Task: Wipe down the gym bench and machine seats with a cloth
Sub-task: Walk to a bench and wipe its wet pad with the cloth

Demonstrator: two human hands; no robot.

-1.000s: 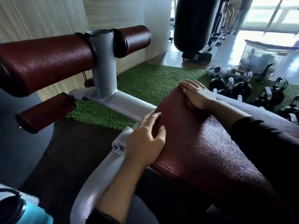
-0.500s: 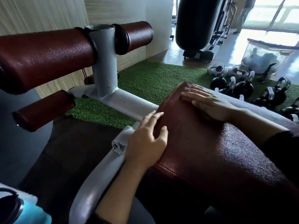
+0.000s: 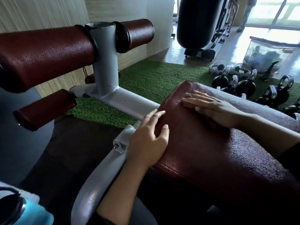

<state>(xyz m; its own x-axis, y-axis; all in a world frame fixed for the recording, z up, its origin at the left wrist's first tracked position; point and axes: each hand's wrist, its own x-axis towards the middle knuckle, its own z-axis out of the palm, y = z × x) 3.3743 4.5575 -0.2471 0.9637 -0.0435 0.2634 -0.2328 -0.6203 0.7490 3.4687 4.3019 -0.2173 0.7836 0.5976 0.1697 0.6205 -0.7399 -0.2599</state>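
Currently, no cloth is seen anywhere in view; whether one lies hidden under a palm cannot be told. The dark red, textured vinyl bench pad [image 3: 219, 143] fills the near right of the scene, carried on a grey painted steel frame [image 3: 116, 101]. The left hand [image 3: 148, 140] is laid over the pad's left edge, fingers straight and relaxed, the thumb resting on the top surface; nothing is grasped. The right hand [image 3: 214, 108] is pressed flat on the far end of the pad, fingers extended and slightly blurred, released rather than clenched.

Judged from this, the top of the pad is being wiped or smoothed. For the step to be done well, even pressure should be kept under the flat palm, strokes should be overlapped from the far end toward the near end, and the seam along the left edge should be covered too. The dark red cylindrical roller pads [image 3: 47, 52] at the far left appear untouched as yet.
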